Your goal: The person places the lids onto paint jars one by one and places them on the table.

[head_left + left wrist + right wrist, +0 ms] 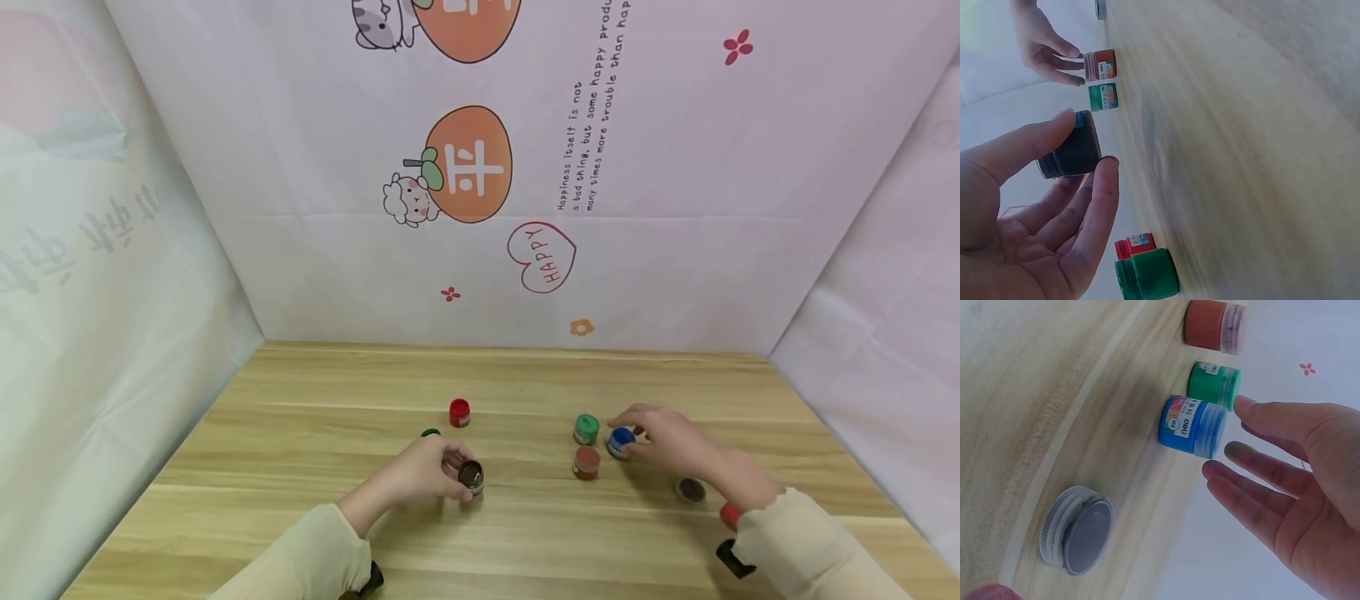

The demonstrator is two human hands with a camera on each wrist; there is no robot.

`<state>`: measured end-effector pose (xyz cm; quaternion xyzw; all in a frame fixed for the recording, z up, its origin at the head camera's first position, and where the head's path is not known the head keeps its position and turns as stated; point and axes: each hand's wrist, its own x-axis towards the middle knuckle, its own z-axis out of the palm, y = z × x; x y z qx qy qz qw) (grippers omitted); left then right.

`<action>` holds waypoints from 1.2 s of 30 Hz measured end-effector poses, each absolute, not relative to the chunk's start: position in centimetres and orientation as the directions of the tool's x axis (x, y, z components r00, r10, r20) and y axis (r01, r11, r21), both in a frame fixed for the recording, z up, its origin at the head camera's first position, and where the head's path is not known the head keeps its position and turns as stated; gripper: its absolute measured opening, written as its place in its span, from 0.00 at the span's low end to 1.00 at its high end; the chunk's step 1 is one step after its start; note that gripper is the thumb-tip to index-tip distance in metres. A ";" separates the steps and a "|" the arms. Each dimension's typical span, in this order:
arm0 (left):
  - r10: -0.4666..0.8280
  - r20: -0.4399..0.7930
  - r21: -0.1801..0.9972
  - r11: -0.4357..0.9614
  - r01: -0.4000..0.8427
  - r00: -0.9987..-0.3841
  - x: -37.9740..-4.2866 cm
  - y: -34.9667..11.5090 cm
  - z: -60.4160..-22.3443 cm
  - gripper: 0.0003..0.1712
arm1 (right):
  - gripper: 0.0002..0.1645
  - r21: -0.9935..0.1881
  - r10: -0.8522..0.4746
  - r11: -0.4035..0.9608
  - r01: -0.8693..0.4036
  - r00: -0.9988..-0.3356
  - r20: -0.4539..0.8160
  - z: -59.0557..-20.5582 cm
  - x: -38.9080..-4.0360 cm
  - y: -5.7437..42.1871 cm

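Note:
My left hand [423, 477] pinches a small dark paint jar [1075, 150] between thumb and fingers; its brownish-black top faces up in the head view. In the left wrist view the jar shows close over the table. My right hand [671, 442] is beside a blue paint jar [1188, 428], fingers loosely bent and spread around its clear lid. In the right wrist view the fingertips stand just off that lid, with nothing held. Touching or close to the blue jar is a green paint jar [586, 429], and a reddish-brown paint jar [586, 462] sits nearer me.
A red jar [460, 412] stands toward the back. Another green jar [1152, 275] is behind my left hand, mostly hidden in the head view. Under my right forearm lie a round dark-topped piece with a clear ridged rim [1075, 531] and a red item [730, 515]. White printed sheets [337, 275] border the wooden table [345, 375].

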<state>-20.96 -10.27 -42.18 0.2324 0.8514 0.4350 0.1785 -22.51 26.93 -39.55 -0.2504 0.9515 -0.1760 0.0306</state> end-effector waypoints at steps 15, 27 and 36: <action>0.428 0.008 0.885 0.418 0.206 -0.904 -20.7 -9.8 -42.3 0.22 | 0.18 -0.353 -0.489 0.795 -0.494 -0.865 0.109 -38.7 -21.2 28.0; 0.364 0.033 0.887 0.419 0.195 -0.931 -20.7 -9.9 -42.2 0.26 | 0.12 -0.356 -0.513 0.787 -0.504 -0.855 0.075 -39.0 -19.8 30.1; 0.337 0.027 0.895 0.412 0.173 -0.941 -20.7 -9.9 -42.2 0.28 | 0.23 -0.350 -0.521 0.804 -0.481 -0.853 -0.023 -40.1 -19.1 31.9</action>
